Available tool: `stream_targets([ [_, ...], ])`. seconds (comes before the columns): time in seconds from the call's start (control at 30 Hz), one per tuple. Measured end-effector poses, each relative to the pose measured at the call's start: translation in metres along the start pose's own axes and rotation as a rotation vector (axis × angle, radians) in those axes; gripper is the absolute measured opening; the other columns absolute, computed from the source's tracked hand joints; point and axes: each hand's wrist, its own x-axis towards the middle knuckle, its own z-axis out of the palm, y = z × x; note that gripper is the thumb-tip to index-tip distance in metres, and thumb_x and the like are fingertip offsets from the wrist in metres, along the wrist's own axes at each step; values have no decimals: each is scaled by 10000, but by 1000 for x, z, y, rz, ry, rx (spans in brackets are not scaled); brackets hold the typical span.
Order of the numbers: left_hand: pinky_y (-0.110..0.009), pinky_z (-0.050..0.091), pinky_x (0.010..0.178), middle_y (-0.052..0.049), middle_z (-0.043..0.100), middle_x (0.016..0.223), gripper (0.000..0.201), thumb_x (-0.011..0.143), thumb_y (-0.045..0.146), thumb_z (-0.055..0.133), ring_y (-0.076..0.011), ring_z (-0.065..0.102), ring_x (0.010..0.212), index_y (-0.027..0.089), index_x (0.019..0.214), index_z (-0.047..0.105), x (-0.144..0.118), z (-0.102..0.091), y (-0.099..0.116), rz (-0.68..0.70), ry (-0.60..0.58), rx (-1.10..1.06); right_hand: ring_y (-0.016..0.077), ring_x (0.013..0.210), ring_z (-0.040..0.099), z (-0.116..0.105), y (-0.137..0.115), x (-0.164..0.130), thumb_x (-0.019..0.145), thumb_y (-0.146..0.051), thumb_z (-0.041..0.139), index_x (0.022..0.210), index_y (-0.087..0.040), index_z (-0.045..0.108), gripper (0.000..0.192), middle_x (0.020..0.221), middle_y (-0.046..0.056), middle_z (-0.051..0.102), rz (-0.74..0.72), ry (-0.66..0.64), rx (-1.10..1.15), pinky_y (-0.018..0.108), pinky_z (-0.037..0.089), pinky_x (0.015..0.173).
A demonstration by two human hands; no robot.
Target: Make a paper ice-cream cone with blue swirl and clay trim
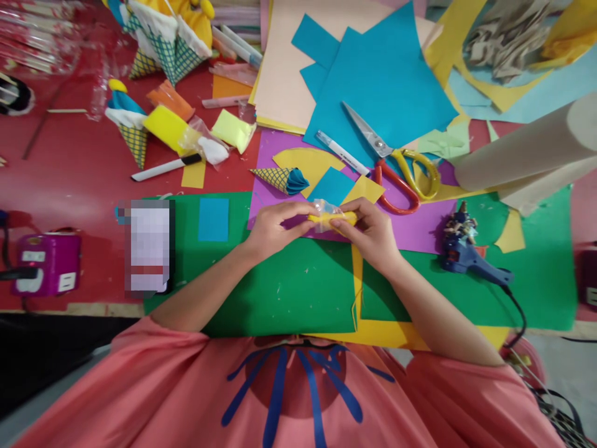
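Green sheet (289, 292), purple sheet (420, 227), blue squares (387, 81), red-yellow scissors (401, 171)

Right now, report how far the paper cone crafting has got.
Done: one cone with blue filling lies on the purple sheet, more stand upper left. In hand: left hand and right hand pinch a yellow piece in clear wrap. Left: blue squares lie unused.
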Motion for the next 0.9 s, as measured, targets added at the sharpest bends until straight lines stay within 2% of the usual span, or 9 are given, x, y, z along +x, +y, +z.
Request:
stream_targets([
  [0.1,-256,555,882,-41,767,1001,179,846,336,676,-161,723,960,206,964,707,1,1,0,18,-17,-26,94,560,506,0,2,0,824,-438,687,881,-198,633,253,736,-10,611,17,8,16,235,395,501],
  [0.27,-317,537,943,-84,733,1107,260,798,283,730,-188,691,1057,193,1029,653,4,5,-3,79,-72,-2,109,626,550,0,0,0,819,-448,694,901,-205,631,263,817,7,653,-29,-64,28,234,429,537],
  [0.47,-325,523,956,-77,718,1117,235,817,333,709,-178,673,1068,204,1006,655,5,6,0,88,-145,-15,64,496,421,1,0,-1,809,-449,710,907,-205,601,285,800,-15,630,4,-143,75,219,347,446],
  [0.57,-294,534,909,-65,722,1076,202,819,318,710,-159,683,1017,204,976,653,5,6,1,125,-121,-19,77,538,450,2,-1,-2,814,-446,706,906,-208,592,280,807,-12,617,-21,-156,60,226,358,476],
  [0.7,-277,542,871,-64,723,1065,163,836,339,689,-150,690,987,195,910,666,2,8,1,179,-76,24,110,640,561,3,-6,-2,828,-451,683,888,-205,553,284,812,0,610,-12,-186,150,247,458,569],
  [0.8,-295,547,884,-70,731,1092,172,839,352,681,-166,695,1009,198,916,689,0,9,3,148,-51,47,111,612,598,3,-7,-1,812,-451,698,867,-210,529,299,771,-12,600,83,-198,297,252,502,564],
  [0.9,-296,537,927,-57,743,1098,145,840,307,683,-165,701,1023,205,941,702,-2,7,6,85,3,-6,99,589,603,0,-5,0,776,-428,737,851,-210,546,300,782,-19,586,122,-150,353,240,514,542],
])
